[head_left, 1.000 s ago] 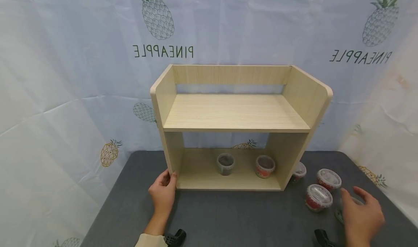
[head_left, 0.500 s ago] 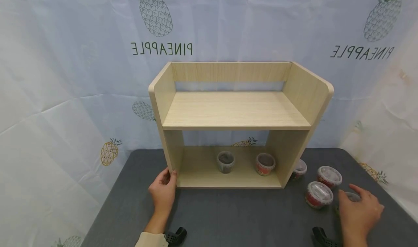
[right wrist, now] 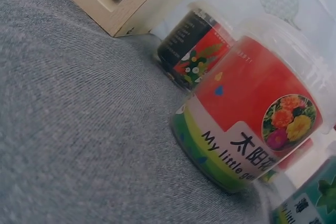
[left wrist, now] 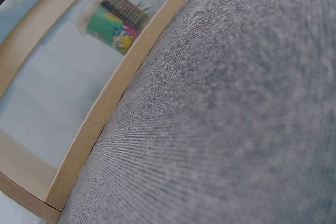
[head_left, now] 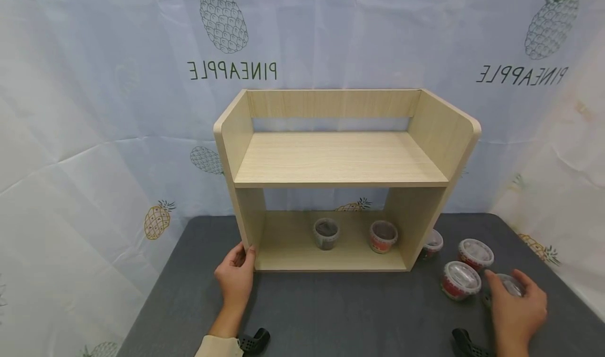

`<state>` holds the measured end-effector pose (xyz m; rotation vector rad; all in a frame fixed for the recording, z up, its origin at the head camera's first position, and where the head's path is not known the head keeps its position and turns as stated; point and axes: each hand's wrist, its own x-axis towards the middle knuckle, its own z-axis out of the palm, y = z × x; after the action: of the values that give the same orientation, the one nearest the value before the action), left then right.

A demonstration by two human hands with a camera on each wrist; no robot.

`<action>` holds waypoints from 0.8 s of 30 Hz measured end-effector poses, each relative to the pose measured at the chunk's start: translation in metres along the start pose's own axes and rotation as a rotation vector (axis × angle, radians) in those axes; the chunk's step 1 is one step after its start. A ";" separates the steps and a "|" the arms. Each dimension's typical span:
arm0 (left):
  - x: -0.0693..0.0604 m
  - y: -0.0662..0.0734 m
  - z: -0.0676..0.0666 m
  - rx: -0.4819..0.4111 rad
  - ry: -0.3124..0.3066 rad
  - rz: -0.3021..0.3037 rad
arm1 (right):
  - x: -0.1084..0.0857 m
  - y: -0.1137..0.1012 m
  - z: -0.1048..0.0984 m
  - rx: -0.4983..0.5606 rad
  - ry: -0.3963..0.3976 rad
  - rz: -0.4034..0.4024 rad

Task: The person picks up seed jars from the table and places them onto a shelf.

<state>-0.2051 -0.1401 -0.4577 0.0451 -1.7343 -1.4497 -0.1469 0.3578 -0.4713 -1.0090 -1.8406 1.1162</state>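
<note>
My left hand [head_left: 236, 275] grips the lower front edge of the left side panel of a light wooden shelf [head_left: 331, 160], thumb in front. At the right, my right hand [head_left: 517, 307] curls round a clear-lidded plastic cup [head_left: 512, 286] standing on the table, thumb on one side and fingers on the other. That cup's green label [right wrist: 310, 198] shows at the corner of the right wrist view; no fingers appear there. Just left of the hand stands a red-labelled cup [head_left: 460, 281], large in the right wrist view with printed flowers [right wrist: 289, 121].
Inside the lower shelf stand a green-labelled cup [head_left: 326, 234] and a red-labelled cup [head_left: 383, 237]. Outside its right panel are two more lidded cups, one partly hidden [head_left: 432, 243] and one farther right [head_left: 476, 253]. Dark grey cloth [head_left: 340, 315] covers the table.
My right hand has moved slightly left and its thumb and fingers have closed in round the cup. The left hand keeps its hold on the shelf. The head view has shifted slightly.
</note>
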 end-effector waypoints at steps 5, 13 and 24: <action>0.000 0.000 0.000 -0.004 0.001 -0.015 | 0.003 0.000 0.001 -0.015 -0.091 0.089; 0.000 0.000 0.000 -0.014 -0.006 -0.019 | 0.003 0.000 0.002 -0.007 -0.174 0.159; 0.000 -0.011 0.001 0.005 -0.005 -0.013 | 0.004 0.001 0.002 0.037 -0.137 0.180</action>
<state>-0.2108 -0.1426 -0.4671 0.0554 -1.7448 -1.4568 -0.1505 0.3607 -0.4722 -1.1183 -1.8567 1.3507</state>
